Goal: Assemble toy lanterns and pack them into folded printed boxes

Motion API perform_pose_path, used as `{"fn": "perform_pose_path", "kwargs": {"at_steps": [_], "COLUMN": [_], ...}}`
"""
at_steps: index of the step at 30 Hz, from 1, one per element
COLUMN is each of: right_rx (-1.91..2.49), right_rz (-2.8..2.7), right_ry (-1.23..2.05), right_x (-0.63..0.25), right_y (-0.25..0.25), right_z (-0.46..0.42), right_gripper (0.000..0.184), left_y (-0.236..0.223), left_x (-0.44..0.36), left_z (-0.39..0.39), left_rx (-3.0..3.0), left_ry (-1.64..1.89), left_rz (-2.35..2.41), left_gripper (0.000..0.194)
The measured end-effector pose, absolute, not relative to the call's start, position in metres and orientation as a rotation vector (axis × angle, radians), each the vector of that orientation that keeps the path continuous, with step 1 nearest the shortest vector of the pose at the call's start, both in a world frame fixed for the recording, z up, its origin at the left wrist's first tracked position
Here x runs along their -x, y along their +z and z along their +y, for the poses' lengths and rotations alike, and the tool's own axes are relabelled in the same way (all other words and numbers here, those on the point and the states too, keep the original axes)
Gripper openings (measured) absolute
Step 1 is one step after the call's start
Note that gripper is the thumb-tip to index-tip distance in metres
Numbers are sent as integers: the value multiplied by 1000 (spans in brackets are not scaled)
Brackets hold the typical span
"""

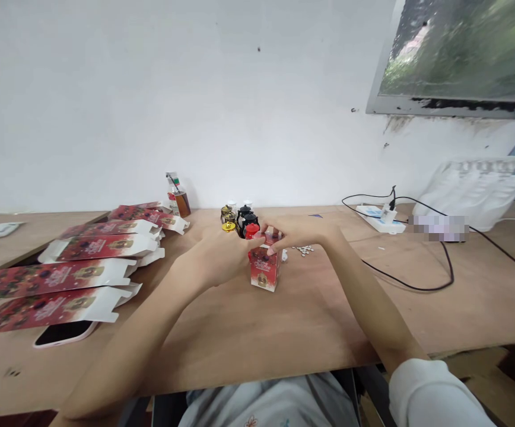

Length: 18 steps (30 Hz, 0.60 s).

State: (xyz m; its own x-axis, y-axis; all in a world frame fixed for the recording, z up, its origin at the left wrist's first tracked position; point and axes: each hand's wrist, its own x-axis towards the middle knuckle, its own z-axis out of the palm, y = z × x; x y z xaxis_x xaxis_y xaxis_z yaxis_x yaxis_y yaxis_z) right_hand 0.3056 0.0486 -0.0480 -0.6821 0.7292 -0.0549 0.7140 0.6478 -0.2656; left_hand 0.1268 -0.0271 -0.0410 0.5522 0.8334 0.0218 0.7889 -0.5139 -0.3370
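Note:
A small red printed carton (264,270) stands upright on the wooden table (284,332). My left hand (226,255) grips its left side, fingers curled round it. My right hand (295,233) presses on the carton's top flap, fingers bent over it. Right behind the carton stands a cluster of small lantern-like items (239,220) in gold, black and red.
Several flat red cartons (62,273) lie stacked at the left, with a phone (64,333) face up below them. A glue bottle (178,196) stands by the wall. A power strip (380,218) with black cables, small white bits (304,250) and a white bag (475,190) lie at the right.

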Motion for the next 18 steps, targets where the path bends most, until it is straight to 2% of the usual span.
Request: {"fn": "perform_pose_path", "kwargs": {"at_steps": [6, 14, 18], "right_rx": [1173, 1356, 1351], "right_rz": [-2806, -2831, -2859], "right_ry": [416, 333, 319], "right_x": [-305, -300, -301], "right_y": [-51, -45, -47], "right_z": [50, 42, 43], "right_gripper": [43, 46, 55], "left_y": [-36, -32, -31], "left_x": [-131, -129, -124], "left_z": [-31, -27, -23], "left_rx": [2560, 2696, 2776], "left_ry": [275, 398, 355], "left_rz": [-1441, -1558, -1598], "left_gripper": [52, 59, 56]}}
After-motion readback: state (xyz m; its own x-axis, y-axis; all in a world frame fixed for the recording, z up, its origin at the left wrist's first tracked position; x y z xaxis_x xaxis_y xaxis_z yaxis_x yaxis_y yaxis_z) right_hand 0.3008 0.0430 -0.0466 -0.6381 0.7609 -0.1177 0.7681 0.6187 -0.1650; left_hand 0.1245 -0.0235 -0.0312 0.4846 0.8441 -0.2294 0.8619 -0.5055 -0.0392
